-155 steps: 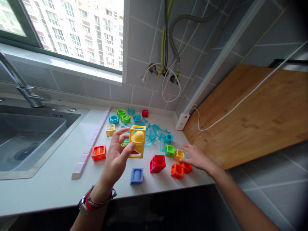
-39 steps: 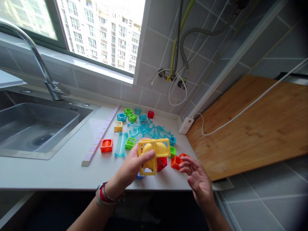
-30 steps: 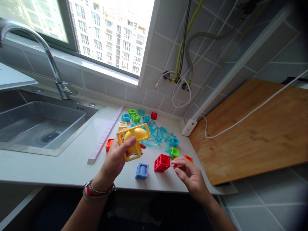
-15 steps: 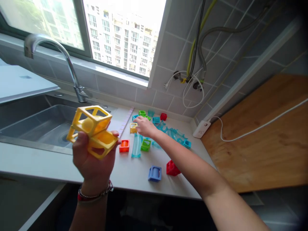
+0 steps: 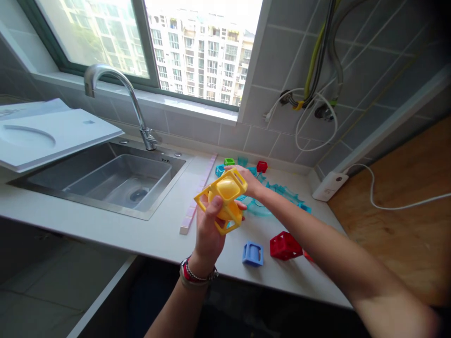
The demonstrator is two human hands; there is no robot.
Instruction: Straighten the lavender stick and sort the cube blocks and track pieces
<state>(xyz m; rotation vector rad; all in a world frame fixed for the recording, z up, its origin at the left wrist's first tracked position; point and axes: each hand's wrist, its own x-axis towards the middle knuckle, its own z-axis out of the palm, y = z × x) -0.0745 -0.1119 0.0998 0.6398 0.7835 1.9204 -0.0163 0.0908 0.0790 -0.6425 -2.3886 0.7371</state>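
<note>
i am holding the yellow block up in my left hand, above the counter just right of the sink. my fingers are wrapping its lower frame from below and my thumb is pressing on a front bar, so that grip is clamping firmly round it. it is looking like hollow moulded plastic, open cube frames joined at an angle with a rounded dome inside. i am judging it light, stiff and a little slick. the thin bars are giving good edges to hook fingers through, and i am thinking the corners are a safer hold than the smooth dome. a joint might be popping apart under a hard twist.

my right hand is reaching out right of the sink, toward the back wall. its fingers are hiding behind the yellow block, so i cannot tell whether they are spread or pinching anything.

the counter is looking pale, hard and smooth. right of the sink a tile strip is lying, then a blue block and a red block near the front edge, with clear track further back. far right of the sink a wood board is resting. daylight is coming through the window behind the sink.
</note>
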